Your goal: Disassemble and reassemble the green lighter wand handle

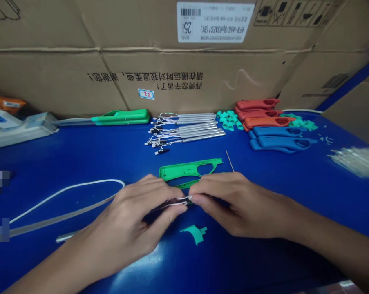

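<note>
Pinching thin white wires (180,203), your left hand (135,208) closes thumb against forefinger; your right hand (242,202) nips their end between its own thumb and fingertip, so the wires sit between both hands. A silver tube end (64,237) pokes out past your left forearm at eight o'clock; its link to the wires is hidden. Just beyond your fingers, at twelve, lies an open green casing half (178,171), with another green piece (188,184) partly covered by your hands. A teal trigger piece (196,234) rests at six. Farther out at twelve lie wired silver tubes (199,127); at one, red handles (259,105) and blue handles (276,141); at eleven, green handles (123,117).
</note>
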Demonstrator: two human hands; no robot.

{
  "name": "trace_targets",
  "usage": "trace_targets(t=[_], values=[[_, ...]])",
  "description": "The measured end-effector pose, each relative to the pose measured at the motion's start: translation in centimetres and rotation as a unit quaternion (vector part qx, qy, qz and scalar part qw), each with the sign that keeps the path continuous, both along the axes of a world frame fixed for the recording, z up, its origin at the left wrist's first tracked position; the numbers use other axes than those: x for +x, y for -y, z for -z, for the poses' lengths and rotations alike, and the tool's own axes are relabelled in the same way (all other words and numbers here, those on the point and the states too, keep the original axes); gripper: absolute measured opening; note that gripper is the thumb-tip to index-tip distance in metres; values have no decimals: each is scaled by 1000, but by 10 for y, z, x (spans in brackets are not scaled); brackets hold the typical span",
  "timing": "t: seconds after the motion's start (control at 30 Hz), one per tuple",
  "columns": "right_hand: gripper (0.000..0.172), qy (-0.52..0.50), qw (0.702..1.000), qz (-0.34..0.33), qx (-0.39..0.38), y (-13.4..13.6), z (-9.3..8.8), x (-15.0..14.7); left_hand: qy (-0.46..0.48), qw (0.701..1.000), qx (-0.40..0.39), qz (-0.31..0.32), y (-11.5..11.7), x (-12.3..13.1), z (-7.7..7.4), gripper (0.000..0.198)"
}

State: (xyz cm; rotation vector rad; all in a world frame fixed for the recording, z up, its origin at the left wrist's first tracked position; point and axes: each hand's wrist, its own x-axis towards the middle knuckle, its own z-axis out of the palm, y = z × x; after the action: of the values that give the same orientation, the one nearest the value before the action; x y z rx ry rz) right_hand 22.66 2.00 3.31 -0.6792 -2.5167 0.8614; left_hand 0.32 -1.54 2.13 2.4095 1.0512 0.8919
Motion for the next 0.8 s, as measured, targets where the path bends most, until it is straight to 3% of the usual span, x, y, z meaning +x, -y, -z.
trace_targets(t=[0.13,0.27,0.5,0.63,0.8], values=[[6,-16,1000,15,-10,1,0,0,10,1000,-26,-8,1,-3,4,17],[9,-37,999,10,-16,1,2,1,25,998,-51,-21,0,-5,7,24],[11,-67,998,11,4,-2,6,2,19,996,-82,-10,-1,-2,0,7],[7,-91,996,22,-3,-3,6,2,26,997,-73,0,0,-2,-1,8],[15,-70,998,10,3,-3,0,3,28,998,-59,6,0,-2,0,7]])
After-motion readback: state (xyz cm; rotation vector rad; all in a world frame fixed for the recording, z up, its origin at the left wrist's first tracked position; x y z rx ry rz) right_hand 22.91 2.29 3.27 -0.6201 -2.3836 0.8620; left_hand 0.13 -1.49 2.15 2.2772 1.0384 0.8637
